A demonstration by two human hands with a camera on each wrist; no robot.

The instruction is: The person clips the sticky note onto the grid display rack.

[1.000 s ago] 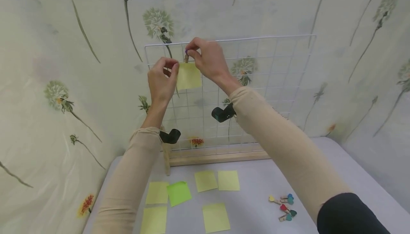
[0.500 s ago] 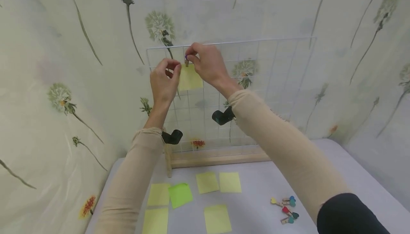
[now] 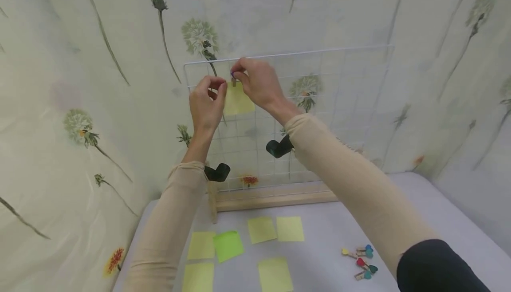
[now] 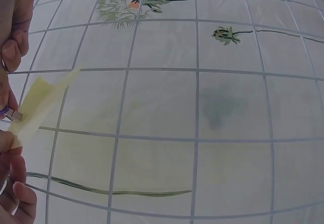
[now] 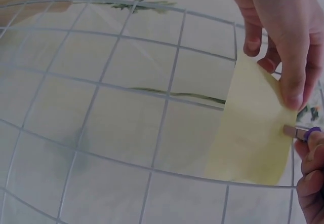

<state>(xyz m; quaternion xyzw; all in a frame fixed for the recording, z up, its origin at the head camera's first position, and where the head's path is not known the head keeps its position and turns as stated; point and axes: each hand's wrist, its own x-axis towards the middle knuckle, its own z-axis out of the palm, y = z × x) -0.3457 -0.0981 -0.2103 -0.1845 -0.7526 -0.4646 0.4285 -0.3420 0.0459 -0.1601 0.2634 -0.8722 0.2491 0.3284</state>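
A yellow sticky note (image 3: 239,100) hangs against a white wire grid panel (image 3: 319,51), near its upper left. My left hand (image 3: 206,105) pinches the note's upper left corner between thumb and finger. At the note's top edge, my right hand (image 3: 260,83) pinches a small wooden clothespin (image 3: 233,80) with a purple end. In the right wrist view the clothespin (image 5: 295,132) overlaps the edge of the note (image 5: 253,133). From the left wrist, the note (image 4: 38,105) appears bent, with the clothespin tip (image 4: 15,115) against it.
On the white table (image 3: 319,234) lie several yellow sticky notes (image 3: 290,229) and one green note (image 3: 228,246). Several small clothespins with coloured ends (image 3: 362,263) are grouped at the right. A wooden base (image 3: 275,201) supports the grid. Floral fabric (image 3: 100,39) hangs behind.
The clothespin has come down slightly onto the note's top edge, with my right hand still pinching it. My left hand keeps its hold on the corner. The whole view has shifted a little.
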